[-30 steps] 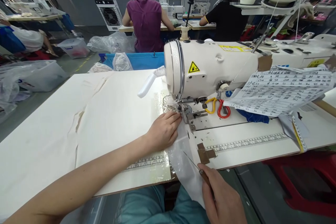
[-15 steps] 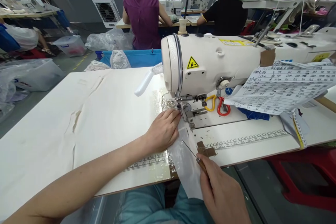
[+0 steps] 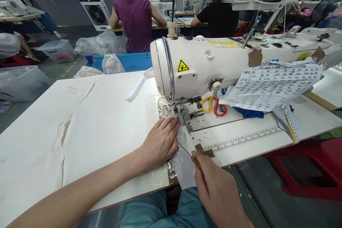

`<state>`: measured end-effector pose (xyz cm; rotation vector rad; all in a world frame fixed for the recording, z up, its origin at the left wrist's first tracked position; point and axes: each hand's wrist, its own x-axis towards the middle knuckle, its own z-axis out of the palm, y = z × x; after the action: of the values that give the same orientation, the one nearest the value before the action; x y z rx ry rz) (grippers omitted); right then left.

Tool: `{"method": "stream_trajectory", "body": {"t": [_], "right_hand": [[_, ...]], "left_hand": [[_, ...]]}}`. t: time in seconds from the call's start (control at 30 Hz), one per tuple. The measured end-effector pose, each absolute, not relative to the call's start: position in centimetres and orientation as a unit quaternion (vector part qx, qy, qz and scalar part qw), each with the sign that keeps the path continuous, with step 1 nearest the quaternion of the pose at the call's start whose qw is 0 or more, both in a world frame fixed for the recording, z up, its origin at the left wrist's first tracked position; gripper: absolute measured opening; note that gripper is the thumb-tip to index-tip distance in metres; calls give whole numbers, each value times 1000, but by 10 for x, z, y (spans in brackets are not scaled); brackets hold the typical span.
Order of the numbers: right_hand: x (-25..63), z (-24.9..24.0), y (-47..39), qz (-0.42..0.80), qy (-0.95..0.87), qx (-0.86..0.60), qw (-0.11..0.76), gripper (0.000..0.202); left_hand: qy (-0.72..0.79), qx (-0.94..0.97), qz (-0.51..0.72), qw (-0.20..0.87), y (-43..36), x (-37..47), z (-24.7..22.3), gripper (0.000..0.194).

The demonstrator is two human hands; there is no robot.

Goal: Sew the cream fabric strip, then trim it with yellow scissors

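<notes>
Two bare hands operate at the near edge of the tabletop (image 3: 107,107), below a sewing machine (image 3: 208,55). Near the far edge, left of the machine head, lies a white strip (image 3: 137,87). The left hand (image 3: 161,141) rests palm down, fingers together and extended, its fingertips just beside the needle area. Its fingertip contact is partly hidden; whether the fingers pinch or only press cannot be told. The white fabric (image 3: 185,167) runs from the needle area, past this hand's right side, and hangs over the near edge. The right hand (image 3: 217,185) grips the wooden handle of an awl (image 3: 197,164) in front of that edge; the awl's shaft crosses the fabric, with its point just beside the left hand. Brown tape (image 3: 205,151) is fixed at the near edge. Scissors (image 3: 216,105) with yellow and red handles lie under the machine arm. To their right, a written sheet (image 3: 269,87) overlies a blue cloth (image 3: 248,113). A tape measure (image 3: 291,126) reaches the near edge toward its right corner.
</notes>
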<state>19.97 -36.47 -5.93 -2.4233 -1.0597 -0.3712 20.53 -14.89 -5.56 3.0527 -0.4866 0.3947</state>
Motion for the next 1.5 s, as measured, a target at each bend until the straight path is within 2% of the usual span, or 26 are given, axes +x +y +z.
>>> {"method": "stream_trajectory", "body": {"t": [0.7, 0.9, 1.03, 1.2, 1.5], "right_hand": [[222, -61, -330, -187, -379, -879, 220, 35], [223, -63, -323, -175, -362, -878, 259, 35], [218, -64, -325, -151, -353, -880, 281, 36], [212, -62, -330, -172, -355, -879, 269, 36], [211, -72, -367, -151, -359, -884, 258, 33]], "left_hand": [[-109, 984, 137, 29, -137, 221, -56, 40], [-132, 980, 146, 0, -124, 229, -56, 39], [-130, 977, 166, -24, -122, 226, -54, 37], [-166, 971, 173, 22, -135, 216, -57, 40], [-149, 975, 163, 16, -134, 218, -63, 42]]}}
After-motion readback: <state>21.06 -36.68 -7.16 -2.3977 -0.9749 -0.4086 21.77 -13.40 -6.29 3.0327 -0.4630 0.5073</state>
